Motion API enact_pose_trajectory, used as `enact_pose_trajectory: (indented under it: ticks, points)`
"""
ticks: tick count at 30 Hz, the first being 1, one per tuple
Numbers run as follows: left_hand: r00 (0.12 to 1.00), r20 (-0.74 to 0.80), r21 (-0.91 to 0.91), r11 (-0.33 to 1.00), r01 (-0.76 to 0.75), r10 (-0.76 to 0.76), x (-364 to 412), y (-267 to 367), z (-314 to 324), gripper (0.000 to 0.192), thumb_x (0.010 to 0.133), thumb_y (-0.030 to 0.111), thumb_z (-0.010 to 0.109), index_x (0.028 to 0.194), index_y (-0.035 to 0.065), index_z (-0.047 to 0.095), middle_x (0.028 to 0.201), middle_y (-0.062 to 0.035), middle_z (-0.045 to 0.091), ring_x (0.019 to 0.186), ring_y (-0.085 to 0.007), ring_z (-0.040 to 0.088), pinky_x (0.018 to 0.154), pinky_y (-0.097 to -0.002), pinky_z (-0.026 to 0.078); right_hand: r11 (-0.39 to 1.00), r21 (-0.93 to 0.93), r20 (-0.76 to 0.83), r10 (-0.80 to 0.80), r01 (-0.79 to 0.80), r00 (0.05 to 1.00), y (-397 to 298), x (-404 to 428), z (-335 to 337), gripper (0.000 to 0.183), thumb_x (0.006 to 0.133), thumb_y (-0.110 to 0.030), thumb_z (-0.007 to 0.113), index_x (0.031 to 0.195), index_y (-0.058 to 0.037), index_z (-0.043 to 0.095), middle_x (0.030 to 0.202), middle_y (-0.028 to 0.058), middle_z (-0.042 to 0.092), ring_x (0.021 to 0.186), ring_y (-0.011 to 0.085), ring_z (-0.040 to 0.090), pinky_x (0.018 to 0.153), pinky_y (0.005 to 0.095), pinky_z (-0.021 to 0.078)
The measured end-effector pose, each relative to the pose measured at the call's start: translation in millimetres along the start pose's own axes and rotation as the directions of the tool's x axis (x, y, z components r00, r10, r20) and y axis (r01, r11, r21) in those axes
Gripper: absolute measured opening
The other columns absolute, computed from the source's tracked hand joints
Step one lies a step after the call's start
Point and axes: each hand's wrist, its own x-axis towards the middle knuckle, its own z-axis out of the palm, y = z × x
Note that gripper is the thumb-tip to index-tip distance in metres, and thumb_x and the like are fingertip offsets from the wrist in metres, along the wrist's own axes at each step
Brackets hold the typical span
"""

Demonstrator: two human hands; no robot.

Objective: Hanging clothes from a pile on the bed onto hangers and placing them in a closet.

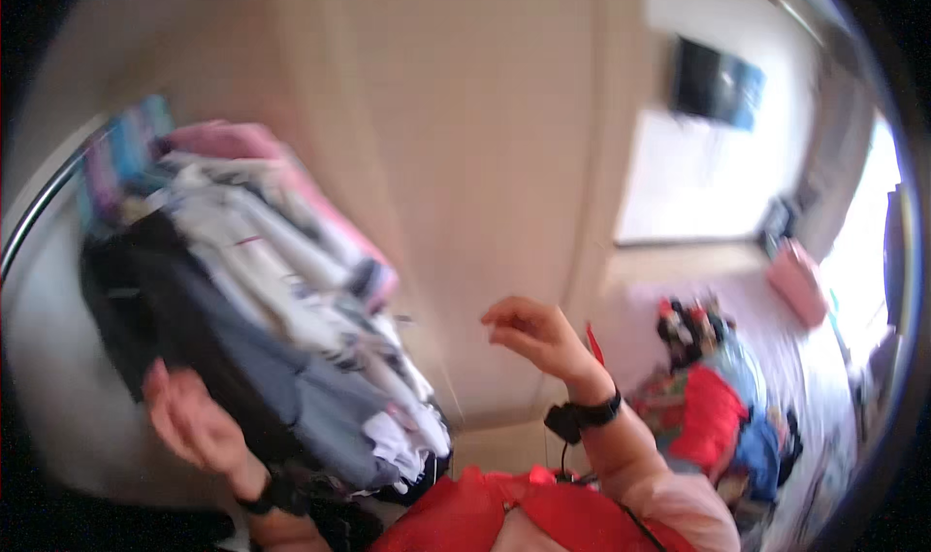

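My left hand (190, 415) is raised at the lower left, blurred, in front of a black garment (174, 290). It seems to hold nothing, and whether it touches the cloth cannot be told. My right hand (534, 336) is lifted before a beige door or panel (473, 152), its fingers bent and apart with nothing in them. Left of it hangs a dense row of clothes: a grey garment (327, 399), several whitish ones (284, 290) and a pink one (298, 170). A striped cloth (124, 159) lies over the row's far end.
A curved metal rail (40, 206) runs along the left. To the right, a bed (793, 370) bears a heap of clothes with a red piece (705, 414) and blue cloth (760, 450). Behind are a pink cushion-like object (798, 283) and a wall-mounted screen (713, 83).
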Motion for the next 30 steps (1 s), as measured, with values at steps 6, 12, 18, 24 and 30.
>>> enact_pose_trajectory:
  ticks: [6, 12, 18, 24, 30]
  points:
    - [0.625, 0.46, -0.506, 0.392, 0.768, -0.631, -107.9, 35.9, 57.2, 0.039, 0.088, 0.037, 0.067, 0.104, 0.004, 0.052, 0.082, -0.007, 0.048, 0.068, -0.0172, 0.048, 0.054, -0.0297, 0.038, 0.997, 0.079, -0.212, 0.02, -0.003, 0.977, 18.5, -72.0, -73.9, 0.021, 0.093, -0.012, 0.066, 0.109, 0.001, 0.065, 0.09, 0.0029, 0.066, 0.08, 0.0075, 0.059, 0.072, 0.0236, 0.0497]
    - [0.425, 0.516, -0.233, 0.355, 0.905, -0.744, -165.9, 40.2, 165.1, 0.041, 0.086, 0.034, 0.065, 0.107, 0.0006, 0.057, 0.084, -0.0093, 0.059, 0.074, -0.0178, 0.052, 0.066, -0.0289, 0.043, 0.993, 0.018, -0.385, 0.115, -0.117, 0.916, 8.3, -174.0, -151.9, 0.022, 0.091, -0.013, 0.066, 0.107, 0.0025, 0.066, 0.09, 0.0048, 0.07, 0.082, 0.0093, 0.062, 0.073, 0.0263, 0.0511]
    - [0.301, 0.697, -0.245, 0.178, 0.953, -0.651, -185.5, 59.4, 305.1, 0.036, 0.086, 0.023, 0.067, 0.111, -0.0001, 0.058, 0.091, -0.0096, 0.064, 0.084, -0.018, 0.058, 0.078, -0.0306, 0.048, 0.988, 0.052, -0.6, 0.148, -0.146, 0.787, 0.8, -275.0, -217.3, 0.02, 0.091, -0.012, 0.065, 0.103, 0.0032, 0.067, 0.084, 0.0039, 0.068, 0.077, 0.0096, 0.061, 0.069, 0.0256, 0.0498]
    - [0.055, 0.875, -0.026, 0.067, 0.997, -0.481, -227.5, 105.5, 424.3, 0.032, 0.089, 0.016, 0.067, 0.116, 0.0012, 0.061, 0.099, -0.0076, 0.067, 0.09, -0.0159, 0.062, 0.083, -0.0306, 0.051, 0.976, 0.076, -0.734, 0.193, -0.204, 0.651, 2.7, -361.3, -254.6, 0.018, 0.09, -0.011, 0.065, 0.1, 0.0036, 0.068, 0.079, 0.003, 0.066, 0.074, 0.009, 0.06, 0.067, 0.026, 0.0492]
    - [-0.244, 0.93, 0.255, 0.004, 0.967, -0.274, -281.6, 137.7, 531.9, 0.028, 0.092, 0.014, 0.061, 0.118, 0.0013, 0.061, 0.101, -0.0081, 0.067, 0.09, -0.0154, 0.063, 0.082, -0.0283, 0.05, 0.97, 0.092, -0.859, 0.192, -0.227, 0.475, -17.4, -438.5, -269.4, 0.016, 0.091, -0.01, 0.065, 0.1, 0.0025, 0.068, 0.081, 0.0026, 0.067, 0.075, 0.0075, 0.059, 0.066, 0.0246, 0.0484]
